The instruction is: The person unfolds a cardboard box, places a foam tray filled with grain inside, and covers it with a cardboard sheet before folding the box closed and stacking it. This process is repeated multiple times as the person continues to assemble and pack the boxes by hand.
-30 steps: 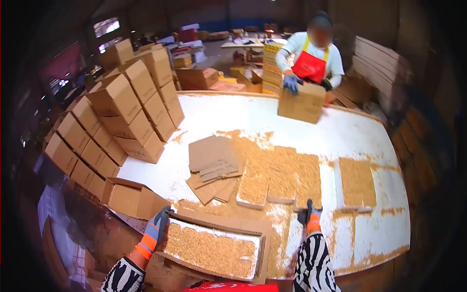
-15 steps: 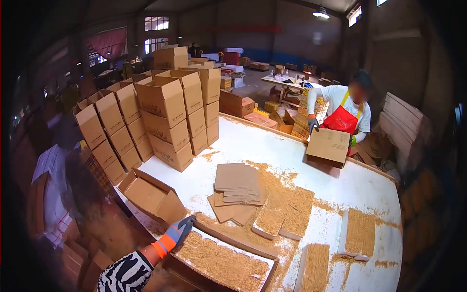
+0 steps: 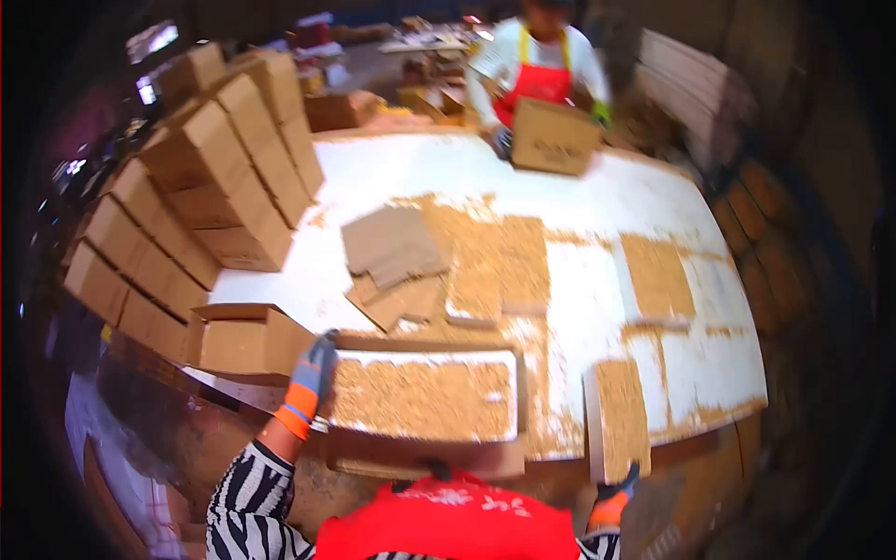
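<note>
My left hand (image 3: pixel 320 366), in a grey-blue and orange glove, grips the left end of an open cardboard box (image 3: pixel 429 455). Inside that box lies a white-edged layer (image 3: pixel 420 397) topped with tan, sawdust-like crumbs. Low on the right, my right hand (image 3: pixel 614 495), in a similar glove, is closed at the near end of a long white-sided block (image 3: pixel 621 415) with the same crumbs on top. That block's near end juts past the table's front edge. Part of the right hand's fingers is hidden and blurred.
Several crumb-topped blocks (image 3: pixel 657 280) lie on the white table (image 3: pixel 597 364). Flat cardboard pieces (image 3: pixel 392 245) are piled mid-table. An open carton (image 3: pixel 245 343) stands at left, before stacked cartons (image 3: pixel 224 177). Across the table, a person in a red apron (image 3: pixel 541 84) holds a carton (image 3: pixel 554 137).
My view has tipped down and swung right. My right hand has come into view at the long block. My left hand stays on the box's left end. The co-worker's carton has turned.
</note>
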{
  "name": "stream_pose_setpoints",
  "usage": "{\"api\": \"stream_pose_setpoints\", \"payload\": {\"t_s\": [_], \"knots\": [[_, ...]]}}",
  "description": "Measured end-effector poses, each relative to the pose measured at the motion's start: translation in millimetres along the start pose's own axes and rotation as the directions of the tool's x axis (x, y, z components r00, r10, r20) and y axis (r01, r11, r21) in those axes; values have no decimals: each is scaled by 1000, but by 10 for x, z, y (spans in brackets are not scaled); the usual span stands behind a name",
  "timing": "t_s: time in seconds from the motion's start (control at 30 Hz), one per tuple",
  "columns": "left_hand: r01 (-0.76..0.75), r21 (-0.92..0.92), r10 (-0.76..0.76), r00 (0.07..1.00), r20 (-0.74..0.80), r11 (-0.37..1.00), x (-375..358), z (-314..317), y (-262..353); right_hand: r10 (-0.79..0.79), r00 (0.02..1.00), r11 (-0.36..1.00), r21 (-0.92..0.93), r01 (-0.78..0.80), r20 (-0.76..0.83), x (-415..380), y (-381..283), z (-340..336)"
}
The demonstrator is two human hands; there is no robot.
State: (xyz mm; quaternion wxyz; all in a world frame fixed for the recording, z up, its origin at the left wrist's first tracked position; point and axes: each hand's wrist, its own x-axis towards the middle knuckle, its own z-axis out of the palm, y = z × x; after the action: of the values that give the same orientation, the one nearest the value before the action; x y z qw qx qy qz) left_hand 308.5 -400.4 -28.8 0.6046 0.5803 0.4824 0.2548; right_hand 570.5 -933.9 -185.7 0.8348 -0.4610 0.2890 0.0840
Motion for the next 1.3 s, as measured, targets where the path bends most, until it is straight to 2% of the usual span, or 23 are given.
{"api": "stream_pose_setpoints", "payload": {"t_s": [0.07, 0.13, 0.17, 0.2, 0.27, 0.3, 0.37, 0.4, 0.43, 0.53, 0.6, 0.67, 0.73, 0.83, 0.87, 0.9, 0.93, 1.0, 1.03, 1.07, 1.13, 1.23, 1.3], "knots": [[-259, -24, 260, 965, 44, 966, 190, -83, -261, -197, 971, 962, -167, 217, 133, -260, -317, 222], [-297, -40, 299, 953, 43, 954, 173, -5, -247, -134, 950, 988, -32, 148, 283, -441, -736, 595], [-210, -107, 215, 976, 37, 972, 160, -3, -213, -133, 925, 988, -32, 154, 355, -652, -951, 862], [-122, -175, 129, 991, 31, 977, 140, -5, -180, -278, 859, 915, -153, 373, 430, -756, -1097, 1008], [-113, -158, 121, 992, 43, 981, 78, 44, -146, -378, 727, 787, -215, 579, 573, -825, -1218, 1256], [-108, -145, 114, 993, 34, 984, 20, 45, -117, -140, 810, 953, -144, 266, 569, -1199, -1373, 1699], [-84, -198, 97, 994, 58, 977, 5, 65, -125, -69, 734, 942, -198, 271, 675, -1293, -1410, 2001], [-172, -127, 175, 984, 13, 977, -52, 112, -51, -23, 710, 936, -235, 264, 704, -1428, -1384, 2183], [-257, -49, 256, 966, -20, 965, -92, 123, -1, -74, 644, 849, -291, 441, 761, -1389, -1298, 2250], [-215, -84, 222, 972, 76, 973, 27, 76, -143, -102, 361, 429, -287, 856, 927, -1420, -1056, 2519], [67, -601, 163, 933, 320, 796, 478, 8, -685, -22, 114, 121, -110, 987, 993, -1739, -924, 2847], [339, -758, 111, 874, 473, 558, 731, -26, -962, 138, 342, 338, -369, 866, 929, -2044, -722, 3086], [352, -771, 89, 881, 464, 531, 754, -45, -941, 245, 485, 434, -542, 719, 840, -2120, -501, 3201], [284, -766, 43, 926, 376, 577, 702, -90, -831, 358, 568, 295, -667, 684, 741, -2015, -331, 3245], [216, -745, 32, 952, 303, 631, 665, -97, -799, 354, 490, -5, -523, 852, 796, -1997, -344, 3245], [137, -703, 29, 975, 220, 698, 619, -83, -776, 348, 541, -179, -512, 840, 766, -2013, -358, 3261], [57, -641, 52, 987, 149, 766, 507, -80, -670, 349, 543, -247, -484, 839, 764, -2086, -375, 3309], [-390, -280, 393, 918, -45, 877, 80, -8, -218, 347, 521, -347, -409, 844, 780, -1988, -333, 3297], [-540, -32, 533, 837, -124, 841, 0, 27, -162, 342, 492, -375, -363, 853, 801, -1846, -267, 3251], [-613, 255, 649, 756, -86, 748, -130, 27, 19, 303, 527, -481, -350, 804, 794, -1904, -236, 3240], [-602, 720, 804, 585, 104, 345, -423, 2, 472, 323, 475, -582, -224, 782, 818, -1863, -213, 3228], [-789, 610, 777, 431, 458, 78, -701, 129, 783, 336, 416, -633, -124, 764, 845, -1906, -202, 3253], [-880, 464, 624, 418, 660, 98, -763, 303, 808, 350, 374, -636, -75, 768, 859, -1880, -189, 3263]]}}
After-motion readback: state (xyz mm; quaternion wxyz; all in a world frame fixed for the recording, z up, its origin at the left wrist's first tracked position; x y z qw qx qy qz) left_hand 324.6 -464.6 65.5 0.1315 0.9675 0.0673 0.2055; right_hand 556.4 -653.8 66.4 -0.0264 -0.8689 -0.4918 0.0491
